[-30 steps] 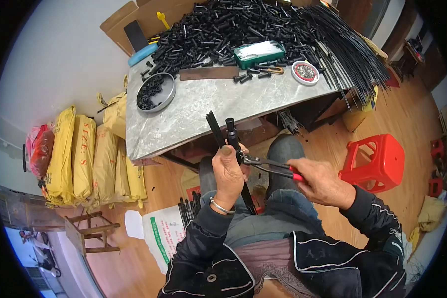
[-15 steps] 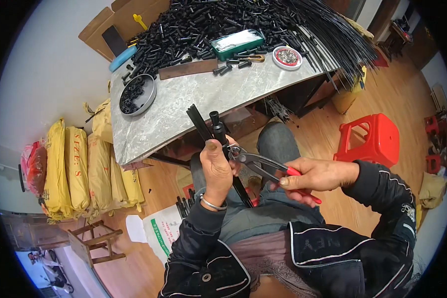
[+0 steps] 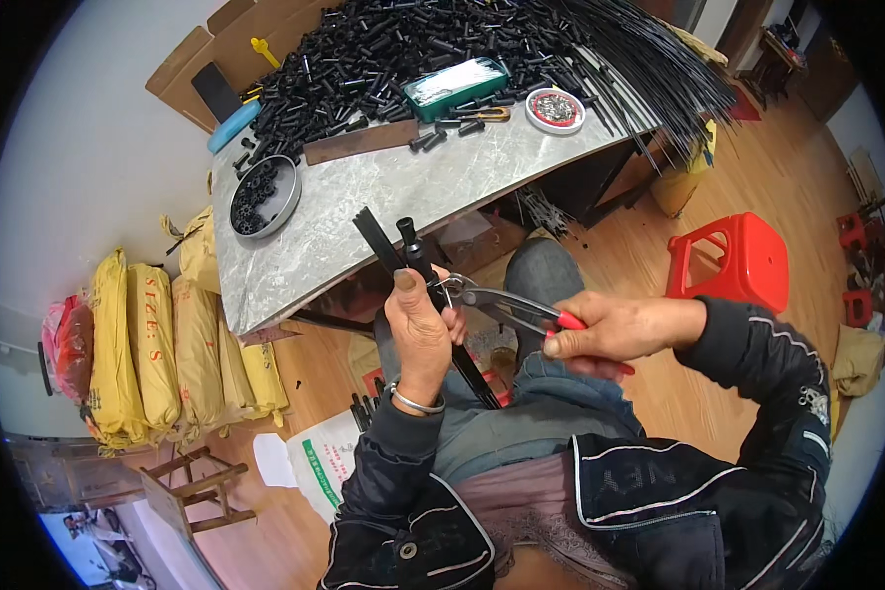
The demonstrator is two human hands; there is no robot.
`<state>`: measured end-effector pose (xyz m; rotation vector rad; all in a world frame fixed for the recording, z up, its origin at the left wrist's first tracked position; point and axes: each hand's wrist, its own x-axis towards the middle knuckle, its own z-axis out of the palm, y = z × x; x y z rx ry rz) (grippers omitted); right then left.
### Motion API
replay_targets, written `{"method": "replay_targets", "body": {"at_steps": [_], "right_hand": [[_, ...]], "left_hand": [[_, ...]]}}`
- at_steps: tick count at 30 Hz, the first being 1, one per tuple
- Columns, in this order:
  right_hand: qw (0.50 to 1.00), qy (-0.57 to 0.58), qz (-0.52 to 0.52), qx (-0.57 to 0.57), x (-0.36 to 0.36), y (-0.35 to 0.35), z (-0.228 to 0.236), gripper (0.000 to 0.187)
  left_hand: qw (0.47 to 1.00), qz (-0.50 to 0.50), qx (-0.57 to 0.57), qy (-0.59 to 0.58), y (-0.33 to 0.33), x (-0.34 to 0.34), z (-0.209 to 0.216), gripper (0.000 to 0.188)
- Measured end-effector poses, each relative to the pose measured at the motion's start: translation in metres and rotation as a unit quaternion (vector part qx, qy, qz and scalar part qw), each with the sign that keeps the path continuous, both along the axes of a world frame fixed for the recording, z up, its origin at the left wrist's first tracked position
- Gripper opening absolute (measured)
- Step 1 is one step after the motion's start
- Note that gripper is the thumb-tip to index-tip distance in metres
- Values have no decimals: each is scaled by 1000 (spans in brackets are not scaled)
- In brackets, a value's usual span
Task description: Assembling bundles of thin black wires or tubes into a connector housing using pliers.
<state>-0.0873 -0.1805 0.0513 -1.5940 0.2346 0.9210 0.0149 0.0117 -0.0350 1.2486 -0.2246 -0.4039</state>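
Note:
My left hand (image 3: 422, 329) is closed around a bundle of long, thin black rods (image 3: 375, 236) and a flared black tube (image 3: 411, 241), just off the table's front edge over my lap. The rods' lower ends slant down past my fingers. My right hand (image 3: 619, 334) is wrapped around the red handles of a pair of metal pliers (image 3: 506, 303). The jaws reach the black pieces beside my left fingertips. Whether they bite on anything is too small to tell.
On the grey table (image 3: 364, 192) lie a heap of black tubes (image 3: 393, 59), long black rods (image 3: 649, 69), a round dish of black rings (image 3: 283, 187), a green box (image 3: 457, 90) and a tub of small metal parts (image 3: 555, 111). A red stool (image 3: 757, 261) stands right; yellow sacks (image 3: 157, 344) left.
The view has shifted slightly. My right hand has squeezed the pliers' handles closer together, with the jaws still by my left fingers. My left hand keeps its hold on the rods and tube.

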Motion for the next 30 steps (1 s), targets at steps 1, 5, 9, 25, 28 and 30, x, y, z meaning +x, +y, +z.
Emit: {"method": "replay_targets", "body": {"at_steps": [1,5,9,25,28,30], "right_hand": [[997,-8,27,-65,2,-2,7,32],[991,-43,71,-103,5,-7,16,31],[992,-34,80,-91,2,-11,10,31],[915,-284,118,-262,-4,0,-9,21],[881,-322,92,-334,-8,2,-9,21],[808,-447,-6,-384,-12,-6,-14,32]], "left_hand": [[1000,-11,8,-15,0,0,0,68],[999,-16,-16,23,-2,0,2,68],[998,-36,-28,35,-2,1,6,65],[999,-6,33,-4,-7,-2,10,63],[1000,-18,10,3,-6,3,10,66],[1000,-14,-13,13,-5,4,9,67]]}}
